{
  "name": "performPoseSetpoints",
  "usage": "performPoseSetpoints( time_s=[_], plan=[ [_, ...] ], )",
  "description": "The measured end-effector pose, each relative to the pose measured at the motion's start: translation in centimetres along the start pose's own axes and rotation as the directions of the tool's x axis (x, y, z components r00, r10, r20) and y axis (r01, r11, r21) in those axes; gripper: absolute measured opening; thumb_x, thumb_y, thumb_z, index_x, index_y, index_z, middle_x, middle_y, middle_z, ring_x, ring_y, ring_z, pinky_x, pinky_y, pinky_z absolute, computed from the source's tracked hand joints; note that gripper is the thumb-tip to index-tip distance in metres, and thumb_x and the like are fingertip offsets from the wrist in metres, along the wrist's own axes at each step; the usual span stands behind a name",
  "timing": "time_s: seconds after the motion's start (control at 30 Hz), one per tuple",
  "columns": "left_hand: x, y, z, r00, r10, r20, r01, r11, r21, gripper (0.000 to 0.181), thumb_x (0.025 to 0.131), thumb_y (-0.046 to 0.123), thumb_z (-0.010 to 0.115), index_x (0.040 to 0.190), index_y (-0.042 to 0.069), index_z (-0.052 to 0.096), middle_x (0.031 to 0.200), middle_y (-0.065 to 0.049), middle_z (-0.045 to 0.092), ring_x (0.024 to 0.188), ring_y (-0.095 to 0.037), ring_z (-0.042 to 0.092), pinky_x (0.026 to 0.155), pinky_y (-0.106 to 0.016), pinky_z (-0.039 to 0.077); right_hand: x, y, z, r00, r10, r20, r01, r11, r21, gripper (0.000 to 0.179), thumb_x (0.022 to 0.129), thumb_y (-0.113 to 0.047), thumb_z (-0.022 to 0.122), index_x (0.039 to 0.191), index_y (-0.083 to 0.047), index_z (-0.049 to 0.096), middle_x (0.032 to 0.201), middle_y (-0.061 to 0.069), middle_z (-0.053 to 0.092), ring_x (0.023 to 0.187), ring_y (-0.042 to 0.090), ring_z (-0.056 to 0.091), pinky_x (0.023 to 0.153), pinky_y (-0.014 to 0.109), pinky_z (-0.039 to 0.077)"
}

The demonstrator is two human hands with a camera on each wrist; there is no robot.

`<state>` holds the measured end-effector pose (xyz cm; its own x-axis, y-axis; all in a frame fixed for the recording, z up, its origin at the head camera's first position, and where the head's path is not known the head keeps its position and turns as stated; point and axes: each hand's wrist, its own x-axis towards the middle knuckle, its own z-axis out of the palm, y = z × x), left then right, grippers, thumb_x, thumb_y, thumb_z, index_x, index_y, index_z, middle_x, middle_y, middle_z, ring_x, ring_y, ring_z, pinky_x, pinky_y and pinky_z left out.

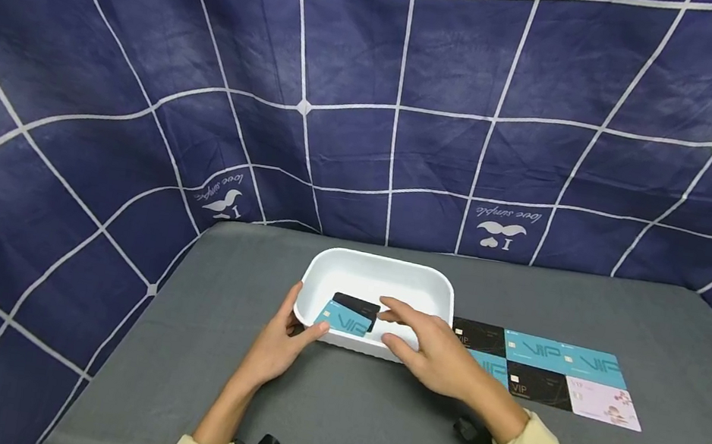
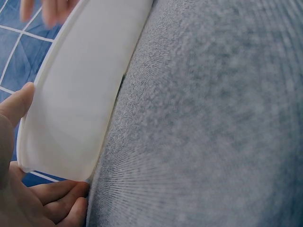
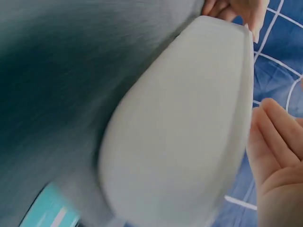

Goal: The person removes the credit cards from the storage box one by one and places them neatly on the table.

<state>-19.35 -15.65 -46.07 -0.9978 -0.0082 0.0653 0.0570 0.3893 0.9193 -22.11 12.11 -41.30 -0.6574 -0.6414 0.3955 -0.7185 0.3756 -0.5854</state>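
A white plastic box (image 1: 389, 277) with rounded corners stands on the grey table. Inside lie a blue VIP card (image 1: 344, 318) and a black card (image 1: 357, 304) partly beneath it. My left hand (image 1: 274, 344) grips the box's near left corner, thumb at the near rim and fingers along the end wall. In the left wrist view, those fingers (image 2: 61, 198) bend against the end of the box. Above the box's right half hovers my right hand (image 1: 440, 353), thumb and fingers apart with nothing between them. The right wrist view shows its fingers (image 3: 279, 142) nearly straight beside the rim.
Right of the box, several cards lie edge to edge in two rows: black cards (image 1: 539, 386), blue cards (image 1: 597, 365) and a pink card (image 1: 605, 403). The right forearm passes close to them. A blue curtain (image 1: 435, 157) with white lines hangs behind the table (image 1: 367, 423).
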Motion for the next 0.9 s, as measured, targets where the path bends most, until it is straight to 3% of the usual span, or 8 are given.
performPoseSetpoints(
  time_s=[0.13,0.37,0.53,0.73,0.9],
  plan=[
    [-0.2,0.1,0.0,1.000,-0.016,0.001,0.016,1.000,0.023,0.092,0.091,0.038,0.072,0.160,0.016,0.015,0.142,-0.025,0.048,0.126,-0.035,0.050,0.098,-0.052,0.040,2.3,0.2,1.5,0.995,0.007,0.104,-0.013,0.999,0.051,0.052,0.103,-0.028,0.055,0.149,-0.006,0.042,0.125,0.006,0.066,0.120,0.019,0.058,0.098,0.045,0.043],
    [-0.2,0.2,-0.1,0.999,-0.049,0.004,0.049,0.998,0.037,0.097,0.089,0.047,0.072,0.160,0.020,0.012,0.145,-0.020,0.046,0.127,-0.033,0.050,0.097,-0.051,0.042,4.6,0.9,3.3,0.957,0.032,0.287,-0.046,0.998,0.041,0.060,0.106,-0.042,0.043,0.153,-0.007,0.034,0.127,0.009,0.065,0.118,0.021,0.060,0.099,0.042,0.043],
    [-0.1,0.1,-0.1,0.999,-0.043,0.005,0.043,0.999,0.026,0.097,0.090,0.045,0.072,0.160,0.021,0.011,0.145,-0.021,0.045,0.128,-0.033,0.049,0.099,-0.052,0.041,5.6,1.0,3.8,0.934,0.098,0.343,-0.113,0.993,0.023,0.060,0.106,-0.046,0.038,0.154,-0.009,0.034,0.129,0.001,0.064,0.119,0.015,0.058,0.100,0.039,0.043],
    [-0.1,0.1,-0.2,0.999,-0.041,-0.002,0.041,0.999,0.030,0.097,0.089,0.044,0.073,0.160,0.017,0.012,0.144,-0.023,0.046,0.129,-0.034,0.048,0.099,-0.053,0.040,6.2,1.4,4.3,0.885,0.248,0.394,-0.254,0.966,-0.040,0.066,0.104,-0.058,0.025,0.157,-0.018,0.031,0.152,-0.004,0.042,0.135,0.020,0.043,0.110,0.045,0.030],
    [-0.1,0.1,-0.1,0.999,-0.047,-0.002,0.047,0.998,0.038,0.097,0.089,0.046,0.072,0.160,0.019,0.012,0.145,-0.023,0.045,0.129,-0.034,0.048,0.099,-0.053,0.040,6.3,1.9,4.3,0.885,0.301,0.355,-0.302,0.952,-0.056,0.068,0.104,-0.060,0.021,0.157,-0.018,0.031,0.155,-0.004,0.036,0.137,0.026,0.040,0.110,0.048,0.029]
  ],
)
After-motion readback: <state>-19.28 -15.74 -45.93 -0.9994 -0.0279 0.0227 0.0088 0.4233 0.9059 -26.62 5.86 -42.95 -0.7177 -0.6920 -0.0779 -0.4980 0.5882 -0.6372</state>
